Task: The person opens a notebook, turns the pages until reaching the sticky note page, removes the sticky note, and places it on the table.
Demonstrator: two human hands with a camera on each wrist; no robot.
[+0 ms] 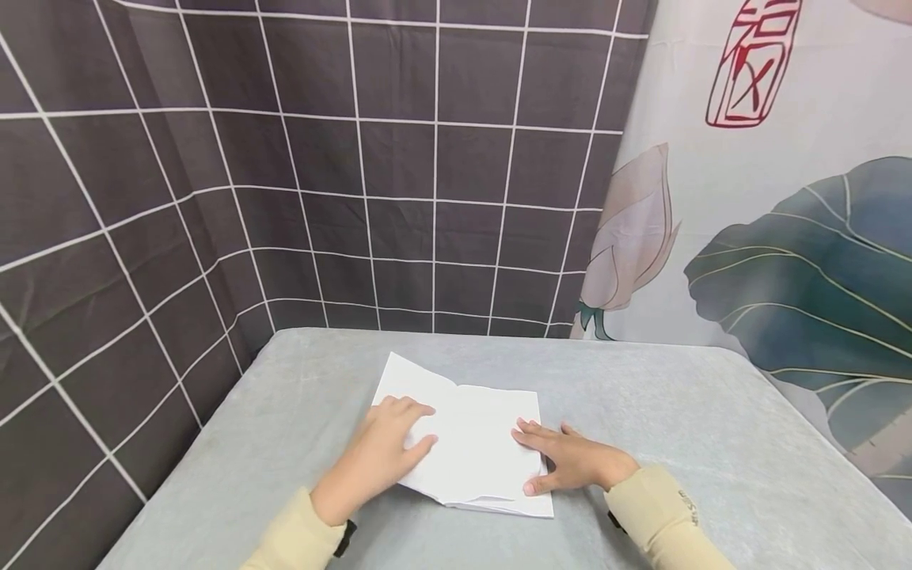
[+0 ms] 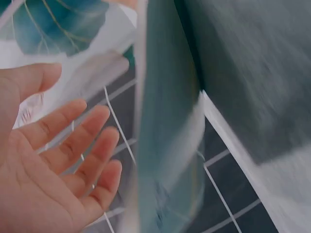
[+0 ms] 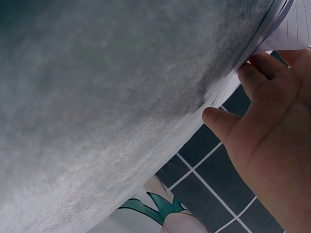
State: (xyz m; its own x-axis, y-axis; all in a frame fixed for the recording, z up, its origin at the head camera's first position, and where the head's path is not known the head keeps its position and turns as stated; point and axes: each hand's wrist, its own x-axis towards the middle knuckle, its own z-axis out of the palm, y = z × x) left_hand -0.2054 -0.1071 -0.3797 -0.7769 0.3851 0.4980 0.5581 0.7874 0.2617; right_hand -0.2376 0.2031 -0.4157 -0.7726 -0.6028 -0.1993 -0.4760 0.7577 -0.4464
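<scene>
An open book (image 1: 477, 443) with blank white pages lies on the grey table, its left side raised at a slant. My left hand (image 1: 388, 443) is over the left page, thumb and fingers spread. In the left wrist view that hand (image 2: 63, 155) has loosely bent fingers with nothing between them, beside a blurred teal cover (image 2: 167, 121). My right hand (image 1: 573, 459) rests on the right page near its outer edge, fingers stretched out and thumb toward the lower corner. The right wrist view has this hand (image 3: 272, 131) at the book's edge, where a lined page (image 3: 294, 31) shows.
The grey table (image 1: 677, 412) stretches around the book on all sides. Behind it hangs a dark curtain (image 1: 399, 158) with a white grid, and a pale one (image 1: 684, 71) with a lotus print at the right.
</scene>
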